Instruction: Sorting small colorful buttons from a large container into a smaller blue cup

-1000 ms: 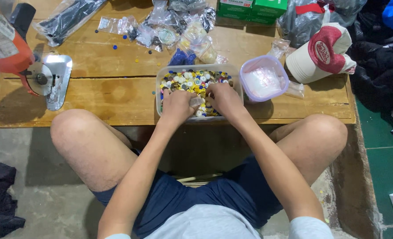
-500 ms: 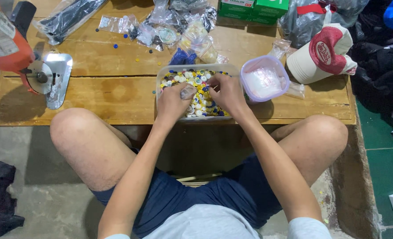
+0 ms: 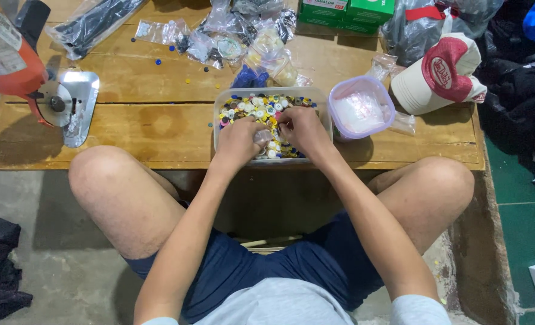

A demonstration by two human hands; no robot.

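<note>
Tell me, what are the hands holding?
Both hands, left and right, pinch a small clear plastic bag by its edges, over the tub of buttons.

Tub (image 3: 219,102): clear plastic, rectangular, open-topped, upright at the near edge of the wooden table. Buttons (image 3: 261,105): small round pieces in mixed colours, mostly white, yellow and dark, lying loose in the tub. Small clear bag (image 3: 261,137): held over the buttons between both hands.
</note>
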